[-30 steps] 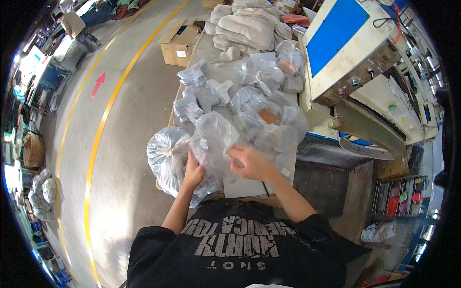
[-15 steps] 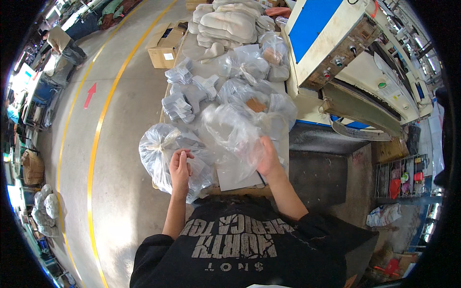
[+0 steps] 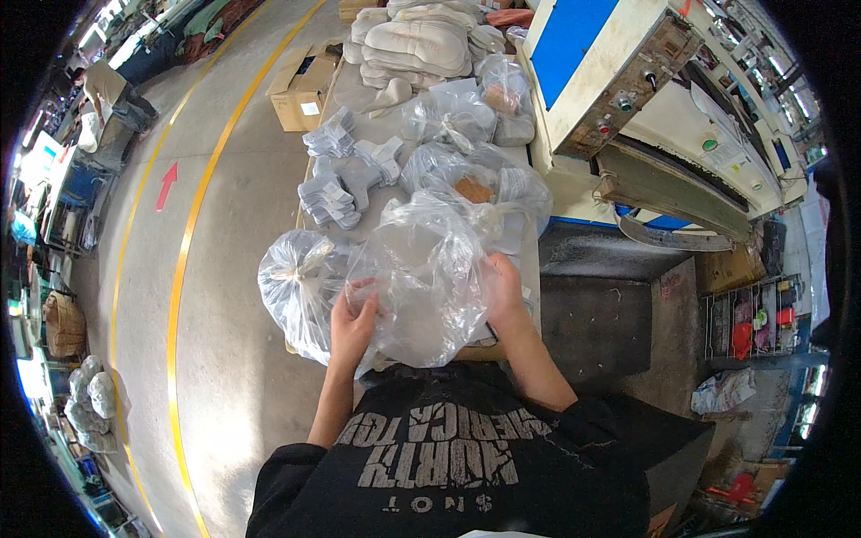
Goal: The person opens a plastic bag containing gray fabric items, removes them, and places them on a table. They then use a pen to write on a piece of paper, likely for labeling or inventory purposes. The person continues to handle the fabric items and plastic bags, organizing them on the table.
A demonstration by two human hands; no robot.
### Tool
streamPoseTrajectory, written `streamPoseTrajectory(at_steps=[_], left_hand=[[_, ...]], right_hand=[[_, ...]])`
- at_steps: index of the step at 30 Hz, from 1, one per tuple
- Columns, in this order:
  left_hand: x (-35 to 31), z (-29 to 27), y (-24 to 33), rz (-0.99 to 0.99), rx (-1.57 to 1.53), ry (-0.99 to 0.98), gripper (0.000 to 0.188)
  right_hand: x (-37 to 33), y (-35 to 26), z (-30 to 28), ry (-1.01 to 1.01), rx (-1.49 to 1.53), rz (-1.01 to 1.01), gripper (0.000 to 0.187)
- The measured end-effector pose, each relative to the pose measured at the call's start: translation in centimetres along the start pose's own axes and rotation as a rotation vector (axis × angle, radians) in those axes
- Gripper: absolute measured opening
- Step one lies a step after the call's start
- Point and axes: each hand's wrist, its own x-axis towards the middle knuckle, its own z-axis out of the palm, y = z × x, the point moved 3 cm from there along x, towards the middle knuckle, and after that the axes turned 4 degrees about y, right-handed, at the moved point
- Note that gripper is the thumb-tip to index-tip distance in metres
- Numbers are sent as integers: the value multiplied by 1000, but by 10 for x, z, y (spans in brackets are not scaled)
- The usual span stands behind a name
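A clear plastic bag, puffed out and crumpled, spreads between my hands above the near end of the table. My right hand grips its right edge, fingers partly hidden by the film. At the bag's left side is my left hand, its thumb and fingers apart and its fingertips against the film. Just left of that hand sits a full, knotted clear bag with grey pieces dimly visible inside. Farther off lies another filled clear bag with a brown piece in it.
Stacks of grey cut pieces lie on the table's left side, with pale foam-like pieces heaped at the far end. A cream and blue machine stands at right. A cardboard box and a wire rack flank the table.
The clear bag has opened out and swung toward me and to the left, reaching my left hand. My left hand has moved slightly right and its fingers have spread.
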Motion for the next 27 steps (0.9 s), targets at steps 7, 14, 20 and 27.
streamPoseTrajectory(at_steps=[7, 14, 20, 27], left_hand=[[-3, -25, 18, 302, 448, 255, 49], [-13, -24, 15, 324, 563, 387, 62], [-13, -18, 13, 405, 633, 397, 55], [-15, 4, 28, 652, 852, 284, 36]], right_hand=[[-4, -33, -7, 219, -617, -340, 29], [15, -61, -55, 331, -783, -419, 27], [13, -75, -109, 393, -1593, -458, 53], [-8, -46, -119, 477, -2040, -77, 73]])
